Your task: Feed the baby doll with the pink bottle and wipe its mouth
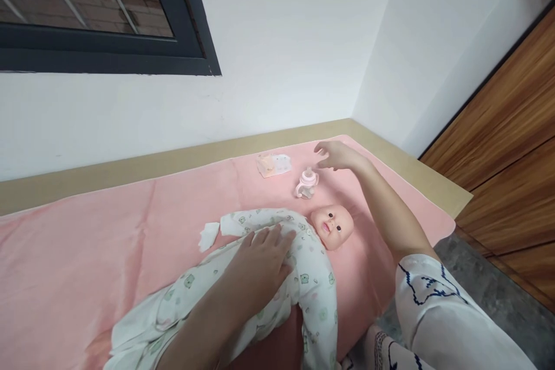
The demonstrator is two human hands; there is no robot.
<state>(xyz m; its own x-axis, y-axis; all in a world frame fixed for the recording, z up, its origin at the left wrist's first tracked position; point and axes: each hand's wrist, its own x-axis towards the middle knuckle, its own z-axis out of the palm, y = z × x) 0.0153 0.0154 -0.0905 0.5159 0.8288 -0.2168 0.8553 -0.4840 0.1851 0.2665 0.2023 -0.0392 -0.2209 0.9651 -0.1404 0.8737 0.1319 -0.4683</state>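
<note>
A baby doll [332, 226] in a white patterned sleepsuit lies on its back, its head toward the right. My left hand [266, 260] rests flat on the doll's chest, fingers spread. Past the doll's head, my right hand [336, 155] hovers with its fingers apart and nothing in them. Just left of and below that hand stands a pink-topped baby bottle [307, 182] with two handles, apart from the fingers. Farther left lies a soft clear and white packet [274, 165]. By the doll's far sleeve end is a small white piece [208, 236] that looks like cloth or tissue.
A pink mat [186, 202] covers the tan surface [130, 170], which meets a white wall [281, 40]. A dark-framed window [191, 11] is at the upper left. Wood-grain panels [511, 185] and a grey floor [472, 283] lie to the right.
</note>
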